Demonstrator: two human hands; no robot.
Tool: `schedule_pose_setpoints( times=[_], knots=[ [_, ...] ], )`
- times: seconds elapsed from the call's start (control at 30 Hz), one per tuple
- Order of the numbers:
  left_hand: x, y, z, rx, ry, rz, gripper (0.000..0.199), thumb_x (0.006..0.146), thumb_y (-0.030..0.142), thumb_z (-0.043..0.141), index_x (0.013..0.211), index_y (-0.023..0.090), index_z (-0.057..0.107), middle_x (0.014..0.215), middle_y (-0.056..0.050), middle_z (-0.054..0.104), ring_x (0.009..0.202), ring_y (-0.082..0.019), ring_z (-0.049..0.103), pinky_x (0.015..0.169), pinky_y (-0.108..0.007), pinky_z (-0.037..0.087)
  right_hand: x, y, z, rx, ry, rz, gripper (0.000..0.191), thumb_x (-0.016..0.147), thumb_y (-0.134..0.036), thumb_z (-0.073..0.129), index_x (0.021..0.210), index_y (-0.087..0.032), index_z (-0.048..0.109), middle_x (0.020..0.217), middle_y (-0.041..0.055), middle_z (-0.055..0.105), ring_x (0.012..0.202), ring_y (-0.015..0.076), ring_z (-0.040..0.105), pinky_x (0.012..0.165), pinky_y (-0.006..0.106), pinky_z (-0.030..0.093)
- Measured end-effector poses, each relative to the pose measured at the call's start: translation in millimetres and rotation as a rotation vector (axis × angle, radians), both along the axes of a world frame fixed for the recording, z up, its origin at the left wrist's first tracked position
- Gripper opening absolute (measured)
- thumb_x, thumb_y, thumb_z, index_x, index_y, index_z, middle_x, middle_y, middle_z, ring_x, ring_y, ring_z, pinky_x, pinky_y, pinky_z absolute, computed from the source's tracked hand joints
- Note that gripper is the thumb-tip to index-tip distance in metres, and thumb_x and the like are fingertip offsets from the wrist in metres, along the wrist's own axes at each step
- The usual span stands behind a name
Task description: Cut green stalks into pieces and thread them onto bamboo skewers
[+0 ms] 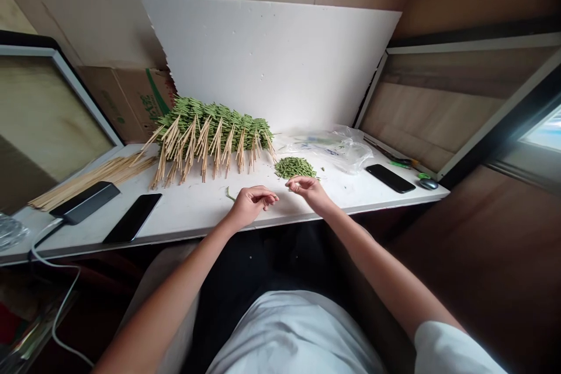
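My left hand (253,205) is above the table's front edge, its fingers curled in a pinch; what they hold is too small to make out. A thin green piece (229,193) shows just left of its wrist, and I cannot tell whether it touches the hand. Facing it, my right hand (305,188) also pinches, thumb against fingers, over something I cannot make out. Right behind that hand is a small heap of short cut green bean pieces (294,167). Farther back on the left, a big stack of green bean skewers (214,114) lies with bare stick ends toward me.
Loose wooden sticks (96,178) lie at the left, near a black box with a cable (85,201) and a dark phone (132,218). To the right are a clear plastic bag (337,146), another phone (390,178) and a mouse (428,183). A white foam board (280,58) stands behind.
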State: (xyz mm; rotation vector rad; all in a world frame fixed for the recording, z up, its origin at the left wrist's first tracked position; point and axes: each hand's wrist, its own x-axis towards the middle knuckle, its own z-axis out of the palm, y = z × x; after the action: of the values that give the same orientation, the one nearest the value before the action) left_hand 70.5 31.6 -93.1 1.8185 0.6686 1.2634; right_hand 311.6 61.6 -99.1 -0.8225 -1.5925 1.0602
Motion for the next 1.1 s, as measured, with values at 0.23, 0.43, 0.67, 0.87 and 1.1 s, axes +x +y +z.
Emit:
schedule_pose_setpoints(
  times=[0.23,0.43,0.67,0.87,1.1],
  knots=[
    [-2.8,7.4,-15.5,-0.039,0.207,0.137,0.022,0.097,0.033,0.072,0.099,0.014,0.084,0.096,-0.011,0.078,0.061,-0.012,0.062,0.062,-0.026,0.052,35.7,27.7,-13.3,0.28,-0.552,-0.512,0.026,0.097,-0.041,0.067,0.091,-0.022,0.085,0.092,0.0103,0.081,0.088,0.0284,0.068,0.1,0.05,0.048],
    [-1.9,8.8,-21.1,-0.004,0.254,0.129,0.027,0.1,0.037,0.071,0.101,0.013,0.084,0.094,-0.01,0.076,0.062,-0.012,0.061,0.065,-0.028,0.052,30.1,28.8,-31.4,0.263,-0.623,-0.578,0.035,0.096,-0.053,0.071,0.079,-0.023,0.082,0.083,0.0122,0.079,0.1,0.0349,0.063,0.093,0.049,0.051],
    [-2.7,7.3,-18.8,0.043,0.286,0.138,0.028,0.105,0.032,0.06,0.114,0.017,0.083,0.106,-0.012,0.075,0.091,-0.019,0.073,0.079,-0.029,0.059,28.3,27.9,-21.9,0.182,-0.713,-0.482,0.063,0.11,-0.059,0.041,0.077,-0.021,0.08,0.082,0.0152,0.079,0.098,0.033,0.066,0.093,0.043,0.048],
    [-0.8,8.3,-21.0,-0.068,0.206,0.175,0.031,0.095,0.029,0.075,0.122,0.015,0.078,0.096,-0.01,0.078,0.08,-0.019,0.074,0.081,-0.034,0.062,18.3,14.2,-6.0,0.24,-0.546,-0.406,0.063,0.107,-0.067,0.044,0.087,-0.021,0.083,0.094,0.0134,0.082,0.102,0.0333,0.065,0.093,0.044,0.048],
    [-1.2,7.2,-20.8,-0.09,0.165,0.163,0.039,0.094,0.03,0.076,0.13,0.015,0.073,0.098,-0.01,0.081,0.09,-0.022,0.078,0.086,-0.035,0.062,-14.9,-15.4,9.3,0.366,-0.421,0.039,0.031,0.098,-0.054,0.072,0.11,-0.028,0.085,0.098,0.0084,0.082,0.092,0.0265,0.064,0.075,0.037,0.048]
  ],
)
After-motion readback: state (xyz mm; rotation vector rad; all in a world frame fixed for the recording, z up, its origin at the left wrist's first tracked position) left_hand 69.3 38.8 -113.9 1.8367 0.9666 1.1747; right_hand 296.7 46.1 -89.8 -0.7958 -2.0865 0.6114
